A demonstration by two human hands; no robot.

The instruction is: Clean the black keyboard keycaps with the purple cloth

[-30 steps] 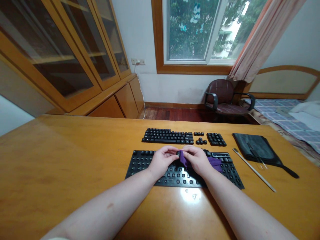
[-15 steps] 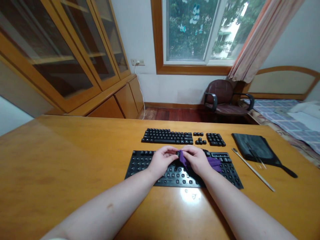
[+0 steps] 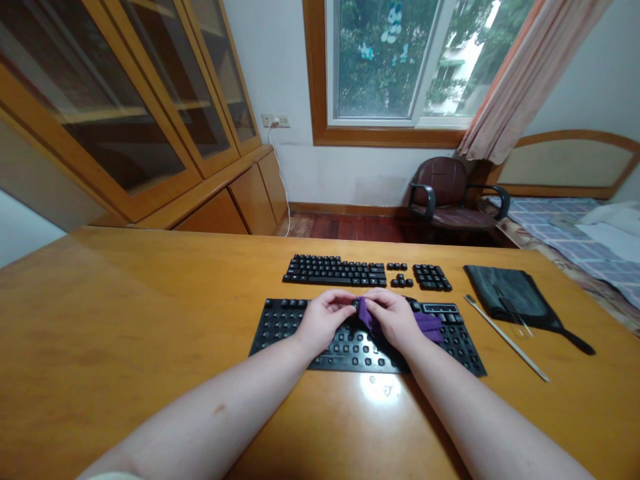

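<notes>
Fingertips (image 3: 349,297) of left hand (image 3: 324,321) and right hand (image 3: 393,320) pinching purple cloth (image 3: 369,316) (open desk (image 3: 125,313) left of keyboard (image 3: 350,361))

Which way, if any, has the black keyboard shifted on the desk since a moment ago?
No, it has not shifted: the black keyboard keeps the same place relative to the rows of loose keycaps beyond it.

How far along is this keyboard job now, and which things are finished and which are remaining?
Done: the keycaps sit in rows on the wooden desk. In hand: the left hand and right hand pinch a purple cloth at one spot on the black keyboard. Left: its many other bare switches, though their cleanness cannot be seen.
</notes>
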